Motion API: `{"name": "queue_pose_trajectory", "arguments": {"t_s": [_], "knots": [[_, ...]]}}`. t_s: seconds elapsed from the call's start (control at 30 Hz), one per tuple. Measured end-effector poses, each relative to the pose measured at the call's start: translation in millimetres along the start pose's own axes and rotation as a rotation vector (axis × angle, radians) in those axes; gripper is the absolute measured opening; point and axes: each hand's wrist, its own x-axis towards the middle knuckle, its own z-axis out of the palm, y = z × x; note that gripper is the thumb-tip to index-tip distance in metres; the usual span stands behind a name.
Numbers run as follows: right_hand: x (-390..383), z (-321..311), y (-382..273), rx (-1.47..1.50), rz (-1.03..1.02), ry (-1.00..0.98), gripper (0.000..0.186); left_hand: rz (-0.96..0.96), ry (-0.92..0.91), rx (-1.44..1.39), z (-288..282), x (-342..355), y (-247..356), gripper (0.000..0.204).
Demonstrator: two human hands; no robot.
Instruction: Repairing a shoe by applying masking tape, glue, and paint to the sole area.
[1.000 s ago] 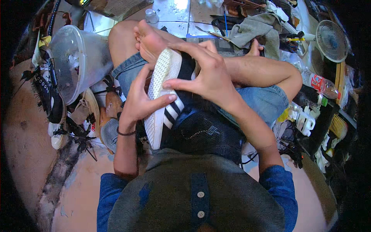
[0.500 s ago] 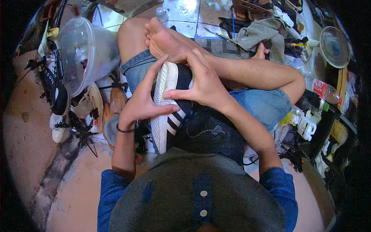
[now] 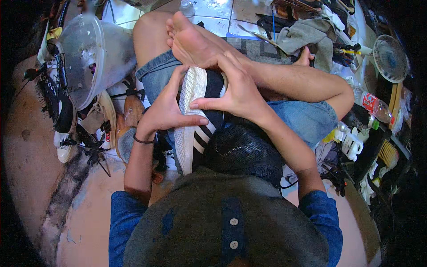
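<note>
A black sneaker [image 3: 199,144] with white stripes and a white textured sole is held lengthwise over my lap, sole edge facing up-left. My left hand [image 3: 167,109] grips it from the left, thumb lying across the upper near the stripes. From the right, my right hand [image 3: 235,91] grips its upper end, thumb pressed on the sole edge and fingers reaching over the top. My bare foot [image 3: 189,44] rests just beyond the shoe, above my hands. Black mesh material [image 3: 238,151] lies in my lap under the shoe.
Left: a translucent tub [image 3: 75,62] and several shoes [image 3: 60,104]. Right: a small fan [image 3: 387,58], a plastic bottle [image 3: 380,111], a white jug [image 3: 353,144], a yellow bristled object [image 3: 387,151]. At the back, a grey cloth [image 3: 302,35] and some tools [image 3: 262,38] lie on tiles.
The sneaker sits slightly straighter and further right than a second ago, and both hands have shifted a little with it, still gripping it. The view has moved slightly.
</note>
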Motion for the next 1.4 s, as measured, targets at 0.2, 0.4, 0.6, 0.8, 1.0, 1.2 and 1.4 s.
{"name": "queue_pose_trajectory", "arguments": {"t_s": [0.2,0.4,0.6,0.8,1.0,1.2,1.4], "knots": [[0.6,-23.2,-14.3,-0.033,-0.157,-0.111,0.066,0.028,-0.02,0.03,0.8,4.3,1.3,0.115],[26.9,-37.3,-10.1,-0.185,-0.505,-0.351,0.05,0.047,-0.018,0.041,-2.7,-0.1,-2.0,0.118],[35.1,-38.3,0.1,0.013,-0.423,-0.331,0.04,0.048,-0.021,0.064,-0.7,-0.1,5.4,0.115],[24.1,-33.1,-3.7,-0.059,-0.155,-0.067,0.02,0.053,-0.029,0.05,1.5,-3.2,2.8,0.114],[8.1,-24.6,-12.8,-0.09,-0.211,0.152,0.019,0.043,-0.053,0.024,5.7,-2.3,9.3,0.113],[5.3,-22.5,-11.6,-0.056,-0.066,0.131,0.017,0.082,-0.079,0.133,1.9,-1.2,8.3,0.113],[15.3,-23.3,-4.5,0.041,0.049,0.075,0.019,0.025,-0.068,-0.021,2.3,-4.2,3.3,0.114]]}}
